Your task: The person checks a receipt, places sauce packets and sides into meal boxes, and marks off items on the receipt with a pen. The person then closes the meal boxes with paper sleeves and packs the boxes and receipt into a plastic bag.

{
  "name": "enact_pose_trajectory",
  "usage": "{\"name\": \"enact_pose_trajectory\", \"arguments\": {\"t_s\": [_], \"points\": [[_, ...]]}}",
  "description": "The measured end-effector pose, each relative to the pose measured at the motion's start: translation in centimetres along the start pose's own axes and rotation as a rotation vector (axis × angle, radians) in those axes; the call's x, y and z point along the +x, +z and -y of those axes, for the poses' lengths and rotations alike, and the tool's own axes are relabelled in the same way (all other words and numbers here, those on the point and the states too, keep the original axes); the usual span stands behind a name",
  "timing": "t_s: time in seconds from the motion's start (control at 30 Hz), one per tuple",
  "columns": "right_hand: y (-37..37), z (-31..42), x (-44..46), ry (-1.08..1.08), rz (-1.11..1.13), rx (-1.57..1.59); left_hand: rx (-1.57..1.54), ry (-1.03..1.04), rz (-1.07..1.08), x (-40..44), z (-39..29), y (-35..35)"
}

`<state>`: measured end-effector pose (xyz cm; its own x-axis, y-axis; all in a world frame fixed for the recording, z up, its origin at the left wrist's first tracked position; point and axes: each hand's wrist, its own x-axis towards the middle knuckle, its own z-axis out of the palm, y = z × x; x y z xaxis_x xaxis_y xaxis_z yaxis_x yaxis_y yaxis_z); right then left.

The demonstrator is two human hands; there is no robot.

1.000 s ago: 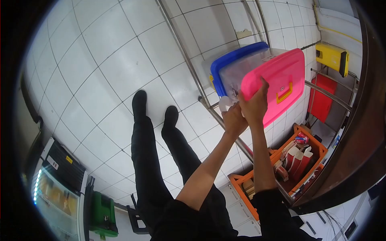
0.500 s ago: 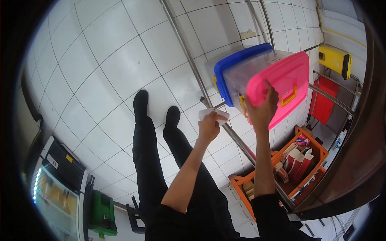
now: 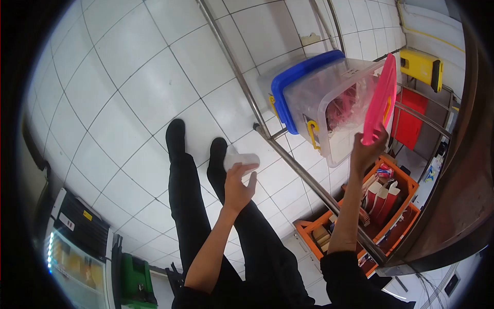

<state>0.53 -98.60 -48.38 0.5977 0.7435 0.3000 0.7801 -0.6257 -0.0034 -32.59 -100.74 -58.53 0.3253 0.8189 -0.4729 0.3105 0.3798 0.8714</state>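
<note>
A small translucent white item [image 3: 241, 160] is held at its edge by my left hand [image 3: 239, 188], low over the floor near my shoes. My right hand [image 3: 368, 148] grips the near edge of a pink lid [image 3: 380, 98], which stands tilted up at the right side of a clear plastic box [image 3: 315, 100]. Through the box's open top, pink and clear plastic contents [image 3: 346, 108] show, too jumbled to make out singly. A yellow latch [image 3: 313, 133] hangs on the box's near side. Behind it is a blue lid [image 3: 280, 85] of another container.
Metal rails [image 3: 242, 80] run beside the boxes. Orange crates [image 3: 303, 226] with red and white packages [image 3: 381, 201] stand at lower right, near a dark brown edge. Beyond are a red panel [image 3: 410, 121] and a yellow case [image 3: 419, 67]. A green box [image 3: 135, 280] is at lower left.
The pink lid has swung up off the clear box in my right hand, uncovering the contents. My left hand has moved left, away from the box, with the white item.
</note>
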Motion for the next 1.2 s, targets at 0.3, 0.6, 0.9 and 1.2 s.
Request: {"name": "enact_pose_trajectory", "arguments": {"t_s": [0.3,0.6,0.9,1.2], "points": [[3.6,1.8,-1.7,-0.07,-0.009,-0.132,0.084,0.005,0.005,0.6,3.2,0.2],[6.8,0.0,-2.8,0.344,0.854,0.685,0.124,0.003,0.022,0.9,4.0,1.3],[19.6,-0.5,0.2,0.142,0.647,0.574,0.082,-0.013,0.054,2.0,3.6,1.0],[21.7,-1.5,0.6,0.083,0.705,0.459,0.105,-0.017,0.058,3.2,2.9,-0.6]]}}
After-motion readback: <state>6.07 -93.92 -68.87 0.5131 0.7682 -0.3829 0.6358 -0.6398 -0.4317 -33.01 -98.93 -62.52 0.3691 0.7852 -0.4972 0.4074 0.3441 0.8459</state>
